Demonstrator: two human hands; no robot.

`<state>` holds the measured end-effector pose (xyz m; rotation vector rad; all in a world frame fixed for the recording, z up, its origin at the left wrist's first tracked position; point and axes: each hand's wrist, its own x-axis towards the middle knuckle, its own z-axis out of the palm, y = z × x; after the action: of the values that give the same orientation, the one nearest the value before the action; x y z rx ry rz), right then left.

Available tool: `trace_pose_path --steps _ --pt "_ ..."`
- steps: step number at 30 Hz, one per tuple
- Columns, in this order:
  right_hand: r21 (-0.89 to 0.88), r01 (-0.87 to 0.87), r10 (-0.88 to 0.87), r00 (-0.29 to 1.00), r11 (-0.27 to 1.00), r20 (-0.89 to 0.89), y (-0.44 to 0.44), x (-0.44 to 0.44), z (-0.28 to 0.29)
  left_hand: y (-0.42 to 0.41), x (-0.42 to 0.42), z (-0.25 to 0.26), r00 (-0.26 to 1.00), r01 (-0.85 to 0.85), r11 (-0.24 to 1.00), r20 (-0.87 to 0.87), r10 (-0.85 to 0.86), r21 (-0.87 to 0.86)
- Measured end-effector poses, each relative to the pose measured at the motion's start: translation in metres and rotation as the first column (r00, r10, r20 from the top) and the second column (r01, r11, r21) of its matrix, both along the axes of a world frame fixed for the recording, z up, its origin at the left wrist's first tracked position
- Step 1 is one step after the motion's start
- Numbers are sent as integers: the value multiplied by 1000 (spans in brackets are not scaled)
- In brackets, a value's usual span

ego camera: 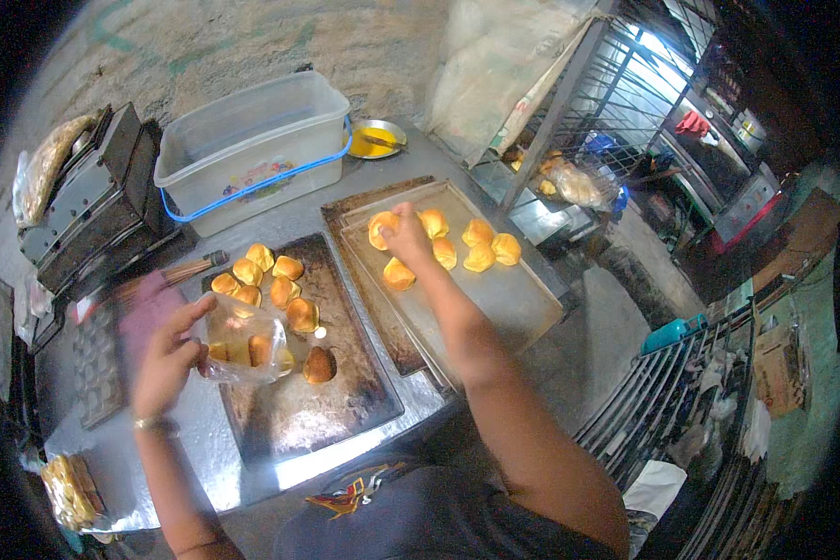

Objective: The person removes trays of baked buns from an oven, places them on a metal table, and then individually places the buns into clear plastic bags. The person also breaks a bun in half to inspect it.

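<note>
My left hand (171, 353) pinches the rim of a clear plastic bag (241, 374), held over the dark baking tray (308, 406). Bread rolls show through the bag's film, though I cannot tell which lie inside it and which behind. Several golden rolls (284, 292) sit on the dark tray, and one browner roll (320, 365) stands apart near its middle. Over the lighter metal tray (490, 308) at the right, my right hand (407, 236) has its thumb and fingers on a roll (381, 229). More rolls (479, 245) lie around it on that tray.
A clear plastic bin (252, 150) with a blue handle stands at the back, beside a bowl of yellow liquid (376, 140). Left are a metal appliance (87, 210), a brush (196, 266) and a moulded pan (98, 364). A packed bread bag (70, 490) rests near the front left corner.
</note>
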<state>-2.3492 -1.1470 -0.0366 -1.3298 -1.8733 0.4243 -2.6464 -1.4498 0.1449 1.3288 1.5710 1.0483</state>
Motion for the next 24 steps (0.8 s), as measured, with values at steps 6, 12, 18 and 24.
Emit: trace_pose_path --steps 6,12,18,24 --pt "-555 -484 291 868 676 -403 -92 99 22 -13 -13 -16 996 -78 997 -47 79 17" --pt "-620 -350 169 928 702 -333 -94 155 -16 8 0 -17 996 -68 997 -63 67 -19" --pt "-54 30 -23 993 998 118 -49 181 -11 17 29 -19 996 -82 997 -27 82 -3" --pt "207 59 -143 897 977 418 -35 192 -25 25 49 -19 994 -90 996 -60 89 -2"
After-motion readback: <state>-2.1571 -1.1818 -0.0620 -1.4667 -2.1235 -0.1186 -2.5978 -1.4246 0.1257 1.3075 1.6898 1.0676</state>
